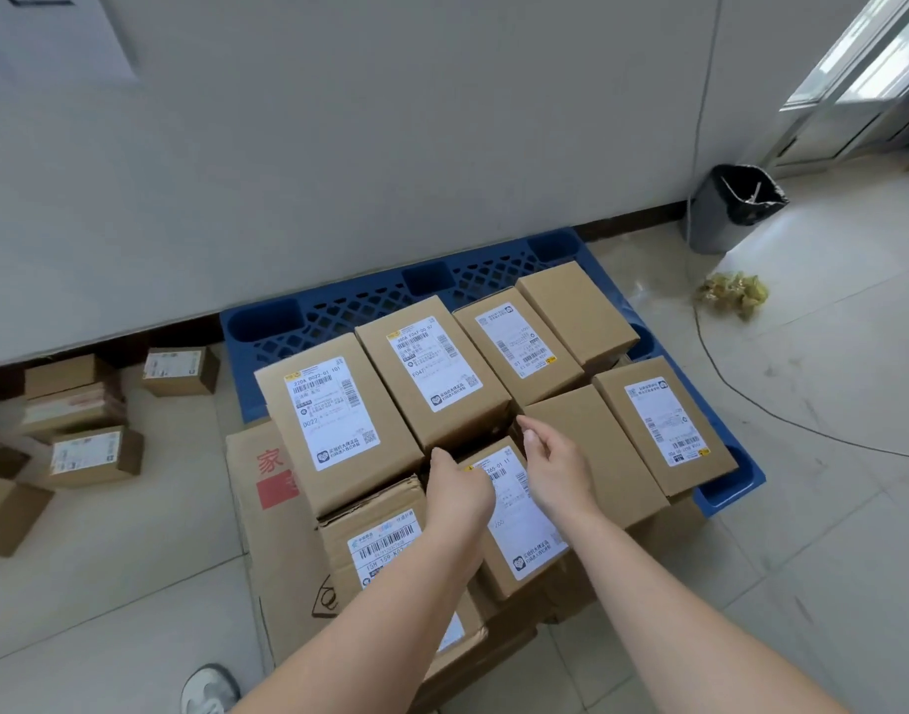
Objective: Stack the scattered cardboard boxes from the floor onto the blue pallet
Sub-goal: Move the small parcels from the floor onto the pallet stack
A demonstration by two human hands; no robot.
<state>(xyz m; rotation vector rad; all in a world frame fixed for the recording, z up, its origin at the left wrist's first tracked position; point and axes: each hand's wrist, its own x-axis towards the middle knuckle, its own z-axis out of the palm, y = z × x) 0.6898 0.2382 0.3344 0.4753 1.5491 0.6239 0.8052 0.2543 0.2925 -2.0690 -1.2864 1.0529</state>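
While your L hand grips the labelled box at its 11 o'clock corner, R hand hovers loose at 1; stacked boxes crowd 12

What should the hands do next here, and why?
Probably lift both hands off and turn left: the white-labelled brown cardboard box under the left hand and right hand sits in the stack, while small brown cardboard boxes wait on the floor.
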